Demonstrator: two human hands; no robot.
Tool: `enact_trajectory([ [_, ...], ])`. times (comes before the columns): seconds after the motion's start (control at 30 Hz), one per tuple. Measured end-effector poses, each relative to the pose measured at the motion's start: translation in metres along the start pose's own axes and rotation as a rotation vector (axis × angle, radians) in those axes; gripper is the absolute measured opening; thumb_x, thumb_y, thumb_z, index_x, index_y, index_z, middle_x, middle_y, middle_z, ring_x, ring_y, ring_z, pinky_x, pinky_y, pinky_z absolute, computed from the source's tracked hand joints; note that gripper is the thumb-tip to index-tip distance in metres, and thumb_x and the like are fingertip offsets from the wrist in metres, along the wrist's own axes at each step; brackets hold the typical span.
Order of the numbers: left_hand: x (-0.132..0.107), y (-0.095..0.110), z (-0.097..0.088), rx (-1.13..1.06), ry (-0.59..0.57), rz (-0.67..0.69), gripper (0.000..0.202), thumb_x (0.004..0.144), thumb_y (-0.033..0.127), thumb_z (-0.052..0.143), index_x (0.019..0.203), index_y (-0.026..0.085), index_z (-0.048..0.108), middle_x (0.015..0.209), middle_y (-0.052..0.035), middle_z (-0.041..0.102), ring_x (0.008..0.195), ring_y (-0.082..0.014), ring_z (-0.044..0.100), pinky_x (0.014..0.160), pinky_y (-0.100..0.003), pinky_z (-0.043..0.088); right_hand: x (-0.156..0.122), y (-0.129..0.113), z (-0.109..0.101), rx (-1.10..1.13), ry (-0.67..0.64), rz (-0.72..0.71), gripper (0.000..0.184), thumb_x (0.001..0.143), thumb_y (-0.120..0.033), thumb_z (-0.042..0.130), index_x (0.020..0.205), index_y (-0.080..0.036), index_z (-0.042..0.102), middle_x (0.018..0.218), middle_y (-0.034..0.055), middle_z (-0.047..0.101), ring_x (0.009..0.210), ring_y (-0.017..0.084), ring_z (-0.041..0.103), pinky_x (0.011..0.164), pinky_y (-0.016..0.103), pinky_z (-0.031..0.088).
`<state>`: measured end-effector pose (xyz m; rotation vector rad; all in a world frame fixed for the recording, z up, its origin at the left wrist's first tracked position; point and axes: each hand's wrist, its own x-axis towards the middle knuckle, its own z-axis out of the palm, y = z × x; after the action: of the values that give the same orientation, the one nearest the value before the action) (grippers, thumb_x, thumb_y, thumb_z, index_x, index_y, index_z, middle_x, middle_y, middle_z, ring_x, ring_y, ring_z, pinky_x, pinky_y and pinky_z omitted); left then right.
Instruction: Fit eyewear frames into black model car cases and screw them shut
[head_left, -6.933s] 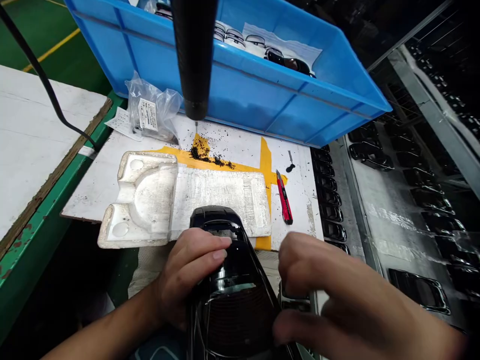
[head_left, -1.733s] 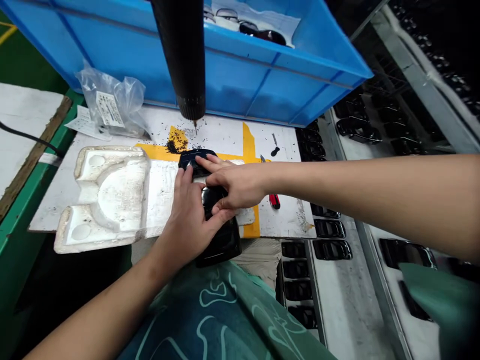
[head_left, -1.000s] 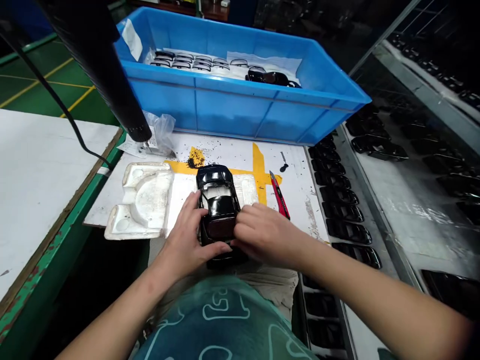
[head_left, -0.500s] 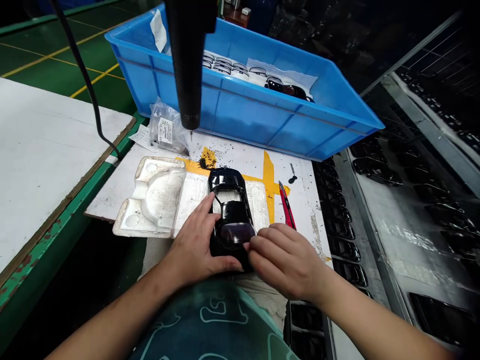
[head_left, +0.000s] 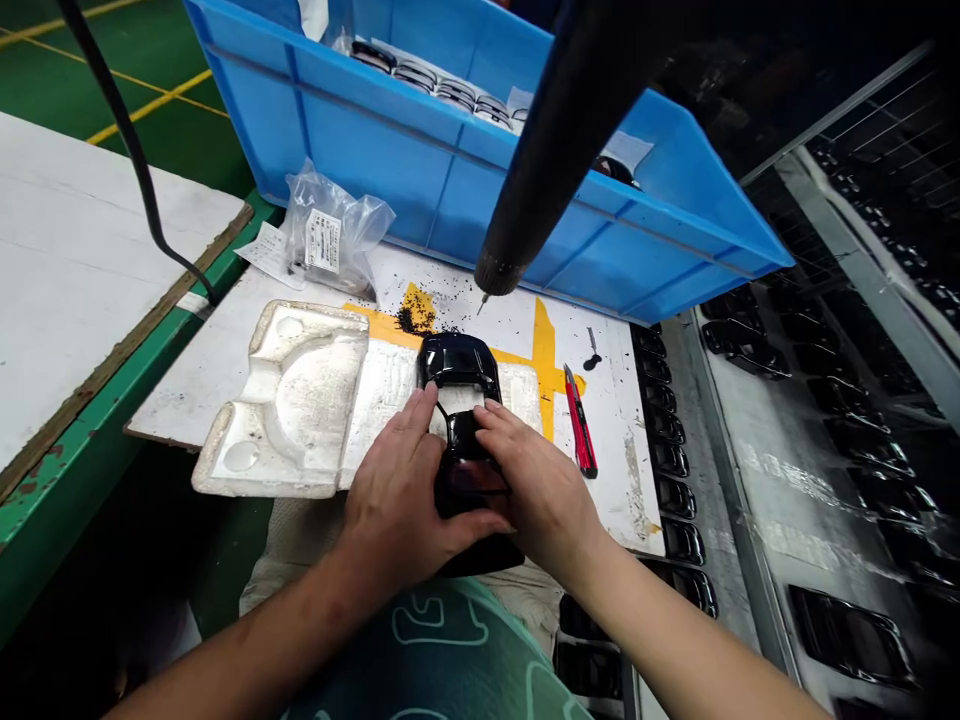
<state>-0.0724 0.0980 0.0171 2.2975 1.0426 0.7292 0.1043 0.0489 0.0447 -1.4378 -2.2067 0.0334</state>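
A glossy black toy car body [head_left: 459, 368] lies nose-away on a white foam cradle [head_left: 300, 395] on the workboard. My left hand [head_left: 397, 500] clasps its left side, thumb curled under the rear. My right hand [head_left: 536, 490] grips the right side, fingers pressed on the roof by the open windscreen gap. A black hanging power screwdriver [head_left: 555, 130] swings above, its bit pointing at the board just beyond the car's nose.
A blue bin [head_left: 420, 150] of small parts stands at the back. A plastic bag [head_left: 330, 235] lies left of it, a red utility knife [head_left: 581, 435] right of the foam. Black shavings [head_left: 412, 318] speckle the yellow tape. Rows of black parts [head_left: 667, 460] fill the right rack.
My right hand has moved from the car's rear up onto its roof. The hanging screwdriver has swung from the left to the right. The view has shifted closer and lower.
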Motion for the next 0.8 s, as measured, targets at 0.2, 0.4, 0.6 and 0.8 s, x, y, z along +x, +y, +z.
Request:
enact_trajectory([
  [0.2, 0.001, -0.001, 0.003, -0.033, 0.035, 0.026, 0.070, 0.069, 0.085, 0.057, 0.086, 0.017, 0.057, 0.152, -0.0266, 0.039, 0.140, -0.0373, 0.042, 0.113, -0.053, 0.041, 0.001, 0.002, 0.001, -0.040, 0.015, -0.007, 0.030, 0.092, -0.012, 0.057, 0.121, -0.008, 0.053, 0.127, 0.0213, 0.063, 0.131, 0.029, 0.053, 0.106, 0.045, 0.052],
  [0.4, 0.000, -0.001, 0.006, -0.016, -0.015, 0.001, 0.070, 0.069, 0.087, 0.054, 0.085, 0.020, 0.055, 0.154, -0.0270, 0.035, 0.144, -0.0355, 0.036, 0.118, -0.054, 0.031, -0.001, 0.000, 0.007, -0.065, 0.061, 0.040, 0.040, 0.088, -0.009, 0.060, 0.127, -0.011, 0.050, 0.124, 0.0168, 0.066, 0.127, 0.026, 0.057, 0.104, 0.040, 0.054],
  [0.6, -0.002, -0.005, 0.001, 0.007, -0.051, 0.032, 0.072, 0.071, 0.087, 0.050, 0.094, 0.019, 0.053, 0.156, -0.0274, 0.031, 0.144, -0.0359, 0.036, 0.116, -0.055, 0.032, 0.002, -0.002, 0.002, -0.056, 0.069, 0.050, 0.053, 0.092, -0.014, 0.058, 0.141, -0.013, 0.039, 0.130, 0.0164, 0.062, 0.130, 0.024, 0.054, 0.106, 0.042, 0.052],
  [0.8, -0.003, -0.008, -0.001, -0.005, -0.056, 0.058, 0.080, 0.073, 0.088, 0.047, 0.105, 0.015, 0.053, 0.157, -0.0282, 0.028, 0.146, -0.0379, 0.031, 0.116, -0.057, 0.031, -0.030, -0.009, -0.026, -0.011, -0.200, 0.151, 0.078, 0.097, -0.041, 0.053, 0.156, -0.010, 0.013, 0.159, 0.0202, 0.026, 0.150, 0.031, 0.016, 0.117, 0.060, 0.030],
])
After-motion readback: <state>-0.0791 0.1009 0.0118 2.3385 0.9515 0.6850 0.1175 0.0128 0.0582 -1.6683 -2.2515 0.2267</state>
